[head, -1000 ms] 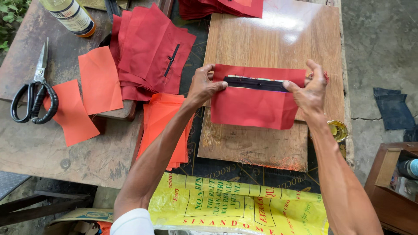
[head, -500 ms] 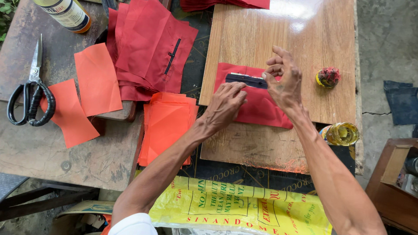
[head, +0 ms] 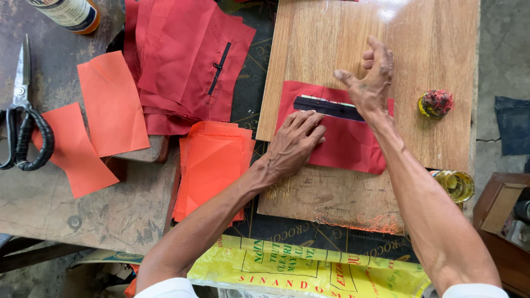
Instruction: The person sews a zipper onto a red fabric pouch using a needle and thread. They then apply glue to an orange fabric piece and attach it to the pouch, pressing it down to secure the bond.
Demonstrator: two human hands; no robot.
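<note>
On a glossy, wood-grained board (head: 430, 33) lay a rectangular piece of red fabric (head: 345, 140) with a black zipper (head: 326, 107) set along its upper edge. The left hand (head: 292, 143) pressed flat on the cloth's lower left part, fingers spread, gripping nothing. The right hand (head: 372, 83) hovered above the zipper's right end, its grip loosely open and empty. Beside the board sat a neat stack of orange cloth (head: 212, 168), crumpled red pieces (head: 182, 66) and black-handled steel scissors (head: 22, 127) on the worn table (head: 83, 221).
</note>
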